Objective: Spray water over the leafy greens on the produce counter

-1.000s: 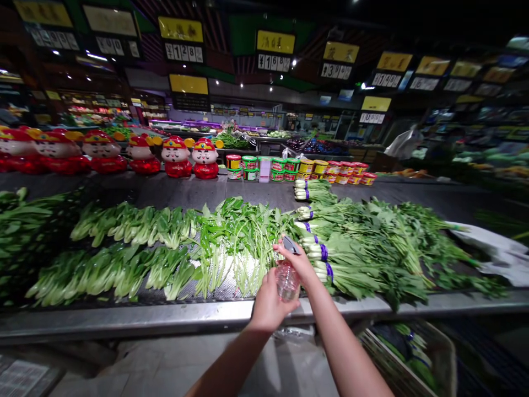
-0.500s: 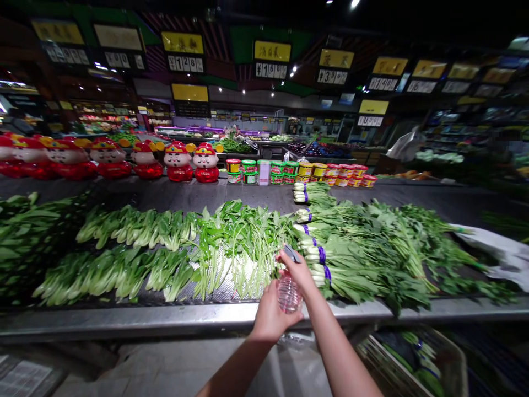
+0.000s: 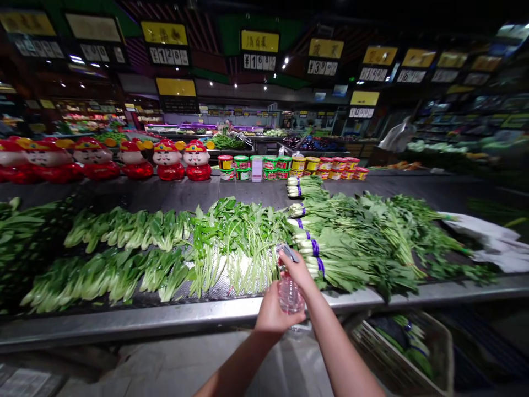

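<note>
A clear, pinkish spray bottle with a grey trigger head stands upright between my hands, above the shelf's front edge. My left hand wraps round the lower body of the bottle. My right hand is closed on the spray head at the top; its fingers are partly hidden. Just beyond the bottle lie loose leafy greens with long stems. To the right of my right hand are bundles of greens tied with purple bands. No spray can be made out.
Bok choy lies in two rows on the left. Red figurine jars and stacked small tubs line the back. A metal rail edges the display. Below right stands a crate of vegetables; white cloth-like material lies at right.
The view has turned slightly right, so the display sits a little further left in the picture. Both hands keep the same hold on the spray bottle.
</note>
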Motion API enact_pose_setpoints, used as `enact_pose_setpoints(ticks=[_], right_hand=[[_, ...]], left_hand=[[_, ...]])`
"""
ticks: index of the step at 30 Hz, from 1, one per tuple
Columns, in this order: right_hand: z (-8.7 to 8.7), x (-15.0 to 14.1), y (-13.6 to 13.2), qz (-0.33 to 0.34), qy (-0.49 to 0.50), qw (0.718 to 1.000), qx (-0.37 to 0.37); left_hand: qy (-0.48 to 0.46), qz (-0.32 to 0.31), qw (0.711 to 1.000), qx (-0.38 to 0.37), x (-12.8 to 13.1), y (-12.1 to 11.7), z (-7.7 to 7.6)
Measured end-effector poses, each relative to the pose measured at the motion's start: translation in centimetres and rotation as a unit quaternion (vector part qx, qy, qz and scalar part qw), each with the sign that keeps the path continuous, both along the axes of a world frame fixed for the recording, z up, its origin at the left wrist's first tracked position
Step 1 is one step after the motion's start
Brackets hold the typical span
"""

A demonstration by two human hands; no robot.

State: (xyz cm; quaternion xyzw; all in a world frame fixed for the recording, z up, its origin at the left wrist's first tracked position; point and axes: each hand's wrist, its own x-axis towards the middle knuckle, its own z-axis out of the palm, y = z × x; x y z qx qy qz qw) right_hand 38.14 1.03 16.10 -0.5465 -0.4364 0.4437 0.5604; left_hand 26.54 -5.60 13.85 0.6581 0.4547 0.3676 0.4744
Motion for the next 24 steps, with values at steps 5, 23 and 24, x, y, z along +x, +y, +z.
enact_pose_setpoints(ticks=[5,23,24], right_hand=[[0.0,0.2,-0.8,0.007,-0.019,1.000,-0.007],[0.5,1.4,-0.9,-0.052,-0.071,0.996,0.018],[0.4,1.3,-1.1,-0.051,-0.064,0.997,0.016]], left_hand=[[-0.019,-0.003,1.000,0.025,0.4,-0.6,-0.7],[-0.014,-0.028,0.999,0.027,0.7,-0.7,0.8],[-0.010,-0.029,0.999,0.028,0.7,-0.8,0.6]])
